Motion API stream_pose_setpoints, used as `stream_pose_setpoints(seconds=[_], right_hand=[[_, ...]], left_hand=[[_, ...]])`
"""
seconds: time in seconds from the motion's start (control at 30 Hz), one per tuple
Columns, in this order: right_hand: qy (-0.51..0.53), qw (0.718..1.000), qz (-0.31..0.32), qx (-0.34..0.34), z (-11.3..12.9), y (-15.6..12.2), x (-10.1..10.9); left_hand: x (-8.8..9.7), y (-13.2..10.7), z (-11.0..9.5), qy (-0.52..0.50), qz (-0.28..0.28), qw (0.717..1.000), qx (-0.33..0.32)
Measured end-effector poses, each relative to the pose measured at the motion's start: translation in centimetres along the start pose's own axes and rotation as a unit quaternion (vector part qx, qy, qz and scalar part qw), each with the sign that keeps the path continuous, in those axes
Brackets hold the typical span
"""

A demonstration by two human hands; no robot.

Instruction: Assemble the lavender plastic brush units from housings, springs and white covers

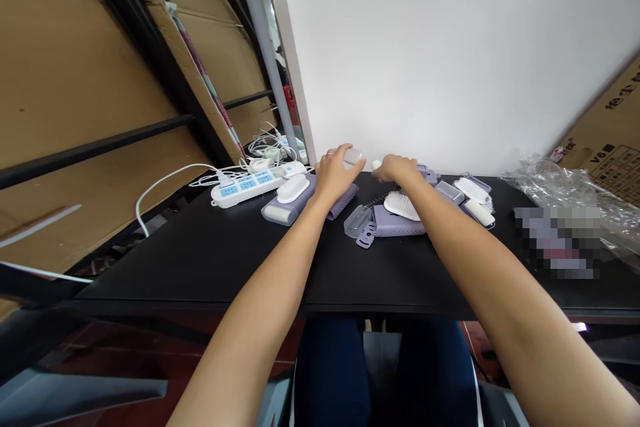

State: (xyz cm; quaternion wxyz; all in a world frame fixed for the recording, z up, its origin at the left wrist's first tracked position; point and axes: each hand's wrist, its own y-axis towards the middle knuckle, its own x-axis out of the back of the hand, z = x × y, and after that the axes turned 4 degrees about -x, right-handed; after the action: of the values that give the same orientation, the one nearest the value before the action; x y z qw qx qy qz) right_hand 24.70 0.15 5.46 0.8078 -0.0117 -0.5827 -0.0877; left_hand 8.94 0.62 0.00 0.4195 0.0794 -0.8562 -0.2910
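My left hand (336, 173) is curled around a small translucent cup-like piece (353, 157) above the back of the table. Close to its right, my right hand (397, 168), slightly blurred, pinches a small white rounded piece (376, 165). Below the right hand lie a purple perforated plastic body (399, 222), a white bristled brush head (400, 205) and a clear plastic case (357, 221). A purple slotted piece (367, 236) sticks out in front of them. Beside my left wrist, a white oval lid (293, 189) rests on another purple body (303, 199).
A white power strip (246, 188) with tangled cables lies at the left back. More purple and white brush parts (473, 192) are on the right, near crumpled clear plastic wrap (565, 183) and a cardboard box (607, 137). A white wall (440, 47) bounds the black table (240, 253).
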Motion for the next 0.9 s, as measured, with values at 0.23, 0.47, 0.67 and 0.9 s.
stream_pose_setpoints(seconds=[0.23, 0.47, 0.67, 0.9], right_hand=[[0.129, 0.979, -0.152, -0.033, -5.0, -4.3, 1.4], [0.291, 0.926, -0.241, 0.027, -7.2, -6.6, 0.7], [0.441, 0.875, -0.188, 0.066, -8.4, -5.5, -0.7], [0.563, 0.819, -0.05, 0.099, -7.9, -5.1, -1.4]], left_hand=[[-1.2, -1.3, -0.9, 0.107, 0.221, 0.96, -0.132], [1.7, -0.7, -0.4, 0.196, 0.3, 0.933, -0.012], [2.7, -1.0, 0.5, 0.179, 0.309, 0.934, 0.034], [1.7, -1.7, -0.5, 0.141, 0.119, 0.964, -0.189]])
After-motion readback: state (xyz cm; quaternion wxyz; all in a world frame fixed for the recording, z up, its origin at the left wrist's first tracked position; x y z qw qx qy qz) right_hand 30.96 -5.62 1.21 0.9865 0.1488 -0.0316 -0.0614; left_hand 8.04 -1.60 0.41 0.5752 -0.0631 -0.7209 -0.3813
